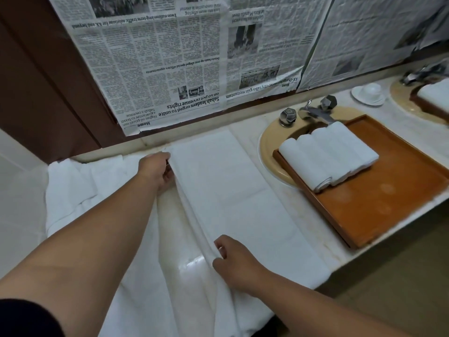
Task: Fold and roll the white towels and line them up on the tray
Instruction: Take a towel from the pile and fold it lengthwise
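Towel (233, 190) lies stretched lengthwise on the counter (250, 142), its left long side lifted into a fold. Your left hand (158, 171) grips that fold at the far end, and your right hand (234, 261) pinches it at the near end. Rolled towels (328, 154) sit side by side at the left end of the tray (388, 203), which rests over the sink (267, 142).

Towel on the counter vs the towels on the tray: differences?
Shape: the counter towel lies flat as a long folded strip; the tray towels are tight rolls.
Place: the counter towel is on the marble counter; the tray towels sit side by side on the tray.
Handling: the left hand and right hand grip the counter towel's edge; nothing touches the tray towels.
Shared: all white.
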